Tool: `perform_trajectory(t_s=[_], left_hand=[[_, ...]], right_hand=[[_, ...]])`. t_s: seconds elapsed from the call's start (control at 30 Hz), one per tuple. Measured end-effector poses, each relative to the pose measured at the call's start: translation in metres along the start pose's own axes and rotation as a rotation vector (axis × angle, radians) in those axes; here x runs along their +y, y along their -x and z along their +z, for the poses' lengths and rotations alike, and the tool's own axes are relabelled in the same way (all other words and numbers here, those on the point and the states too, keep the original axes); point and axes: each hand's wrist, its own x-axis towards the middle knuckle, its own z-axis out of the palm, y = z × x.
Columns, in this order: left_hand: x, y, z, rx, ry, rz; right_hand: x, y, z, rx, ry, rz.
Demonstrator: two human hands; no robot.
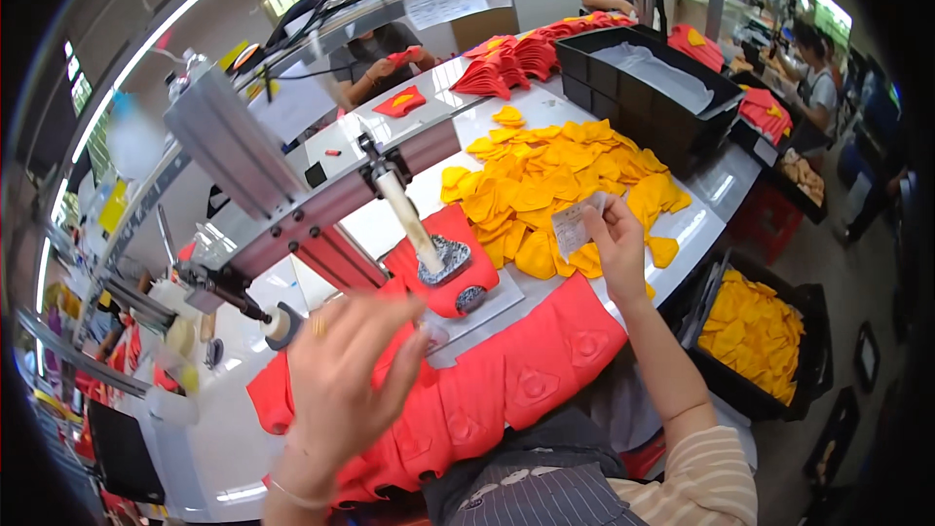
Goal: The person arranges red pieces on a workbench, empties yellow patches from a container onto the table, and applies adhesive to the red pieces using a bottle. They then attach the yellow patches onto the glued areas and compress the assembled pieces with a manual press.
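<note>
My right hand [616, 237], raised over the yellow pile, pinches a small white printed tag [570, 231] between thumb and fingers. My left hand [355, 370] hovers over the red pieces at the near side, slightly blurred, thumb and fingers apart, with nothing visible in it. Beyond it, a red fabric piece [450, 224] lies on the press bed, and a rod with a dark speckled pad [446, 261] comes down on or just above it. Several red padded fabric pieces [531, 380] overlap in a row along the table's near edge. Yellow fabric pieces [545, 175] are heaped behind the tag.
A metal press frame [234, 136] rises at left, with a second rod end [280, 323] beside my left hand. Black crates [633, 102] stand at the back right; a bin of yellow pieces [750, 331] sits lower right. Across the table, a person's hands [394, 60] hold red fabric.
</note>
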Motion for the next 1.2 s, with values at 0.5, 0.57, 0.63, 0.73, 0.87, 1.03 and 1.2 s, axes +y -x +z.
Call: perform_trajectory(t_s=[0.5,0.57,0.63,0.73,0.87,1.03,1.2], left_hand=[[-0.141,-0.342,0.170,-0.202,-0.766,0.534],[-0.150,-0.361,0.175,-0.134,-0.803,0.596],[-0.158,-0.384,0.171,-0.077,-0.775,0.652],[-0.149,-0.408,0.156,-0.147,-0.461,0.496],[-0.172,-0.434,0.152,-0.146,-0.110,0.353],[-0.156,-0.443,0.146,-0.159,-0.065,0.318],[-0.159,-0.449,0.148,-0.124,-0.078,0.284]], right_hand=[[0.061,-0.083,-0.017,-0.234,-0.087,0.132],[0.068,-0.094,-0.013,-0.216,-0.113,0.136],[0.077,-0.108,-0.014,-0.296,-0.089,0.119],[0.097,-0.155,-0.014,-0.301,0.039,0.052],[0.063,-0.250,0.009,-0.211,-0.027,-0.153],[0.062,-0.351,0.028,0.069,0.016,-0.514],[0.061,-0.382,0.048,0.171,0.153,-0.565]])
